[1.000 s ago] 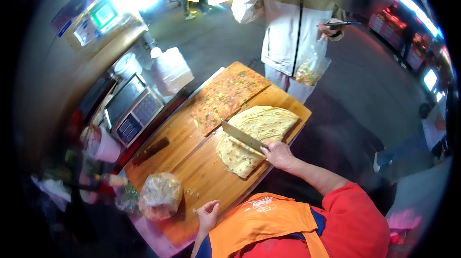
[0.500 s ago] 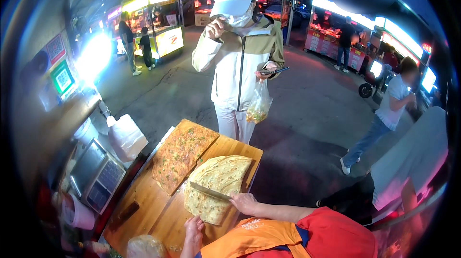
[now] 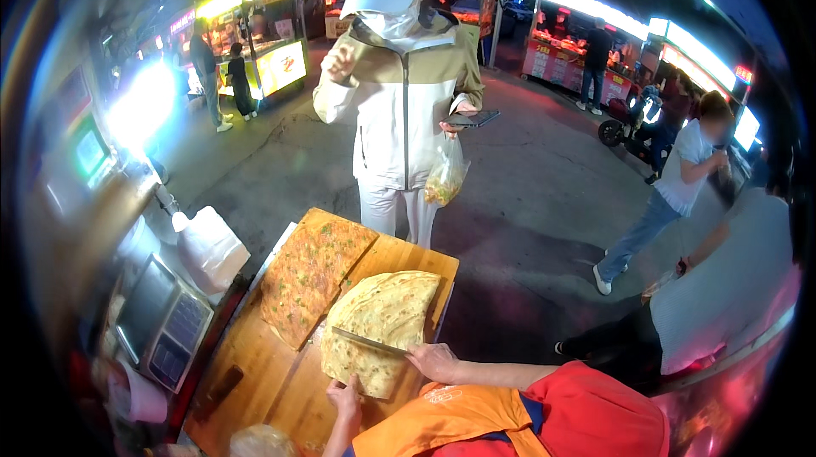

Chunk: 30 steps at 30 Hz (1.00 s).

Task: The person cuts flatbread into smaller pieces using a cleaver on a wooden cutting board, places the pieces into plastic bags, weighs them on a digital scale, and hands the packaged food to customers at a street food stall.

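Note:
My right hand (image 3: 432,362) is closed round the handle of a long-bladed knife (image 3: 367,340). The blade lies across a pale layered flatbread (image 3: 382,304), its edge down on the bread. At the near left corner of this bread, my left hand (image 3: 346,395) has its fingers bent against the edge, thumb and fingertips at the rim. Beside it on the wooden board (image 3: 280,376) lies a browned flat slab of bread (image 3: 314,274) topped with green bits. How deep the blade sits in the bread cannot be seen.
On the left stand a weighing scale (image 3: 166,321), a white plastic bag (image 3: 211,246) and a white tub (image 3: 140,393). A clear bag (image 3: 259,442) lies by the board's near edge. Across from me stands a person (image 3: 404,108) holding a phone and a food bag. Another person (image 3: 714,278) is at right.
My left hand has moved up to the near edge of the flatbread. The knife has turned edge-down on the bread. The person opposite has lowered a hand from the mask.

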Motion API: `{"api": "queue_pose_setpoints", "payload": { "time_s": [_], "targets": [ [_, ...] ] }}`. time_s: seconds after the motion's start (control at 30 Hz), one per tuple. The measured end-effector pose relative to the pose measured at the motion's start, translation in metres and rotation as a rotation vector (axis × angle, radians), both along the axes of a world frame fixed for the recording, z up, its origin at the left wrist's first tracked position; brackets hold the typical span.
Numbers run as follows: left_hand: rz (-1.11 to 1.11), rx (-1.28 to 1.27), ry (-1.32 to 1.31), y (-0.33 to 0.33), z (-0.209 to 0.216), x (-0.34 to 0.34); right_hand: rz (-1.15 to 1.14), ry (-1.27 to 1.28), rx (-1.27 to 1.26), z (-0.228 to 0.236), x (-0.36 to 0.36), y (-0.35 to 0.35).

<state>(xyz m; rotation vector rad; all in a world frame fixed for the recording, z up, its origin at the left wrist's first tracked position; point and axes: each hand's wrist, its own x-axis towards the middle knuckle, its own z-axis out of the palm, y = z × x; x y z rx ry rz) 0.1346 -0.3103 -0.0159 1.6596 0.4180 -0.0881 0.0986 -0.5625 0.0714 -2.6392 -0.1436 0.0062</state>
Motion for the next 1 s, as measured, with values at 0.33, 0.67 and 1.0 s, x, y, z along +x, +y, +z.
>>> {"api": "queue_pose_setpoints", "payload": {
  "time_s": [0.33,0.67,1.0],
  "targets": [
    [-0.064,-0.126,0.071,0.020,-0.004,-0.001,0.079,0.142,-0.092,0.031,0.019,0.008],
    [-0.145,-0.750,0.125,0.050,-0.023,-0.012,0.067,-0.020,-0.076,0.017,0.017,0.003],
    [0.102,-0.731,0.269,0.054,-0.022,-0.008,0.075,-0.030,-0.090,0.011,0.016,0.008]
  ]
}}
